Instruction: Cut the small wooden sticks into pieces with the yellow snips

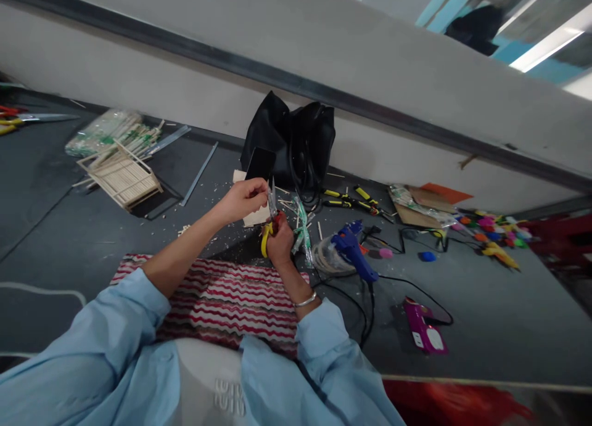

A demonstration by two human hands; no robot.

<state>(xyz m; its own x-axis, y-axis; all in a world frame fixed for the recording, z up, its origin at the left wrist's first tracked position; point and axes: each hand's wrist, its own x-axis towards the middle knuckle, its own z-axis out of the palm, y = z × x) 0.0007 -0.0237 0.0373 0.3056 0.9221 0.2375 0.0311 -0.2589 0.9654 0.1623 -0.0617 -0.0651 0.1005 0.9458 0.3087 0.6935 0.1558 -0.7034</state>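
My right hand (280,241) is closed round the yellow-and-red handles of a pair of scissors (268,225), blades pointing up. My left hand (243,199) is pinched just above the blades on a small thin piece I cannot make out. Both hands are raised over the dark floor, in front of a striped red-and-white mat (222,299). Light blue sleeves cover my arms, and a bracelet sits on my right wrist.
A black bag (296,139) leans on the wall behind. A blue glue gun (354,250) with its cable lies to the right, near a magenta box (423,333), pliers (351,201) and coloured bits. A stick-built frame (123,176) and packets of sticks lie left.
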